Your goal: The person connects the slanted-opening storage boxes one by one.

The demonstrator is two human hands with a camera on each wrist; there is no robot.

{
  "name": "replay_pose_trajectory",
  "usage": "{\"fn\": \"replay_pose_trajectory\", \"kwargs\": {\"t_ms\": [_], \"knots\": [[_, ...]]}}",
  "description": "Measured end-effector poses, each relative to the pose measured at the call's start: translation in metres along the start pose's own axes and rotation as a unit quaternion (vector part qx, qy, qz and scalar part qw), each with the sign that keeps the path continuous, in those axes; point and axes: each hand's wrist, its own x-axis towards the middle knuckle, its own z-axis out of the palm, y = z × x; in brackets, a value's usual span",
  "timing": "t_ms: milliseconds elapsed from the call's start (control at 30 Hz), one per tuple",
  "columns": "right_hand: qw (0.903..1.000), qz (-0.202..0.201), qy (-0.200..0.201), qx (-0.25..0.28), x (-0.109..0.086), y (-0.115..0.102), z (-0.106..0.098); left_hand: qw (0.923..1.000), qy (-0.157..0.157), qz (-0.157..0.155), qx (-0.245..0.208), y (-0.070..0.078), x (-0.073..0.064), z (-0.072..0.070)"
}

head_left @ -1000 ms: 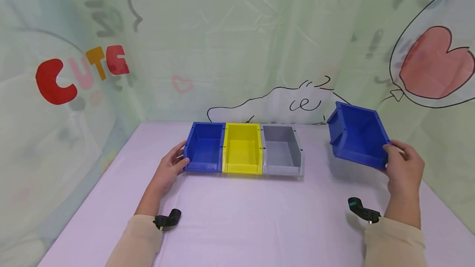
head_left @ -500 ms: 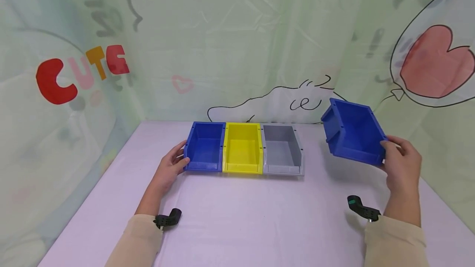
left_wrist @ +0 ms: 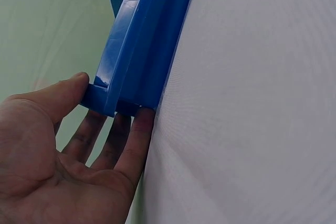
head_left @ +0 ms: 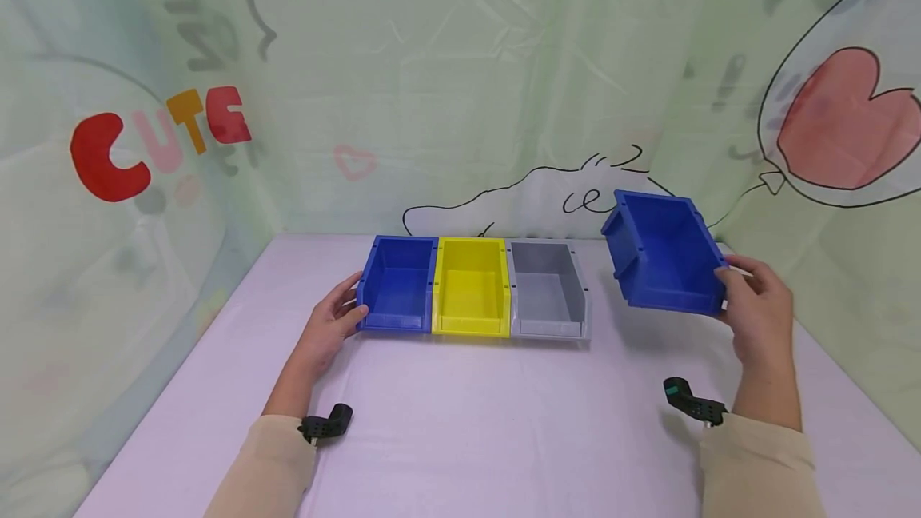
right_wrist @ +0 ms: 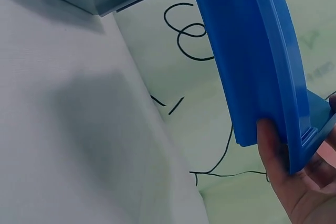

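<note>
A blue storage bin (head_left: 397,286), a yellow bin (head_left: 471,288) and a grey bin (head_left: 545,286) stand side by side on the white table. My left hand (head_left: 332,326) holds the left end of that row, thumb on the blue bin's rim and fingers against its outer side. To the right of the row, a second blue bin (head_left: 665,254) is raised above the table and tilted. My right hand (head_left: 761,310) grips it by its front right corner. In the right wrist view, a finger presses under this raised bin (right_wrist: 241,61), whose shadow falls on the tabletop.
A printed cloth backdrop (head_left: 460,86) rises behind the table and on both sides. The white tabletop (head_left: 489,422) extends in front of the bins. Each wrist wears a small black camera; one wrist camera (head_left: 327,424) is on the left.
My right hand has moved left with the raised blue bin, bringing it closer to the grey bin and slightly less tilted. The left hand and the row of bins have stayed in place.
</note>
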Motion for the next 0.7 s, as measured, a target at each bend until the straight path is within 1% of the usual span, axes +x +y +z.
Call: {"fn": "replay_pose_trajectory", "kwargs": {"t_ms": [100,267,433,700], "knots": [[0.9991,-0.016,-0.016,-0.034,-0.001,0.003,0.003,1.0,0.0,-0.001,-0.002,0.001,0.0,0.0],[0.997,-0.03,-0.032,-0.064,-0.002,0.007,0.01,1.0,-0.001,-0.002,-0.002,0.0,0.0,0.0],[0.9954,-0.038,-0.042,-0.077,-0.001,0.009,0.016,1.0,0.0,-0.002,-0.001,0.0,0.0,0.0],[0.993,-0.044,-0.064,-0.089,-0.001,0.012,0.017,1.0,0.001,-0.003,0.002,0.001,0.0,0.0]]}}
